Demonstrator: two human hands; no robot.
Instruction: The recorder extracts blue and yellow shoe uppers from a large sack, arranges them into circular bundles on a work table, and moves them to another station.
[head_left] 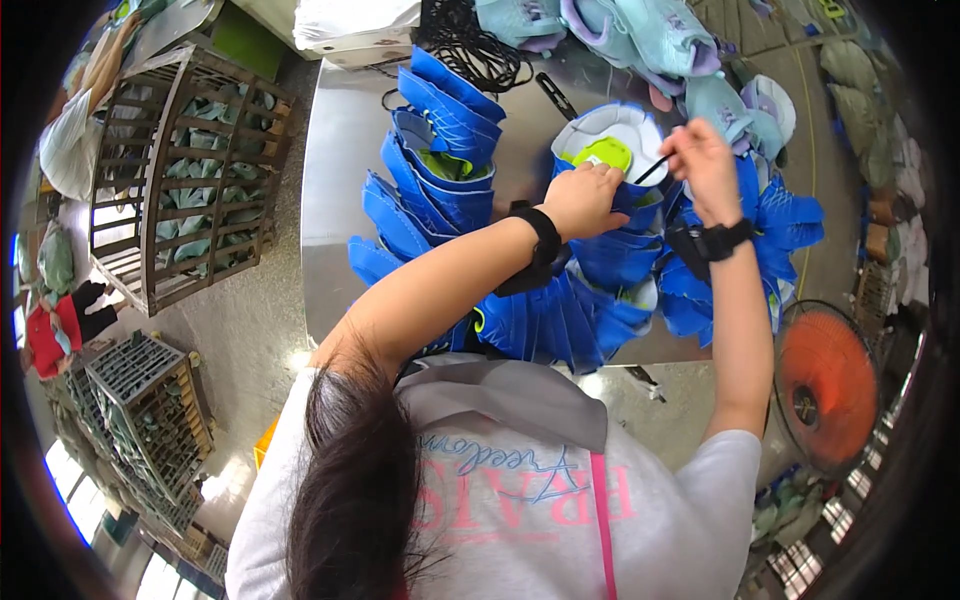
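The left hand [583,198] rests on the near edge of a blue shoe piece [612,140] with a white inside and a lime-green patch [603,153] — its fingers are curled together and pressed down on the rim, holding the piece in place. The right hand [703,162] hovers just beside it, its fingers pinched tight around a thin dark brush [653,169] whose tip slants down toward the white inside of the piece, close to the green patch; whether the tip touches the surface cannot be told. Both wrists carry black bands.

The held piece lies on top of a heap of similar blue pieces [570,310] that fans out over the near half of the shiny metal counter [335,200], straight ahead of the person. A second row of blue pieces [440,140] stands overlapped to the left, well clear of the hands, and more lie under the right wrist.

At the far edge of the counter lie pale turquoise shoe uppers [640,35] and a tangle of black cord [470,45]. On the floor to the left stands a wooden slatted crate [180,170] with greenish parts inside, a wire cage [145,405] nearer, and to the right an orange fan [825,385].
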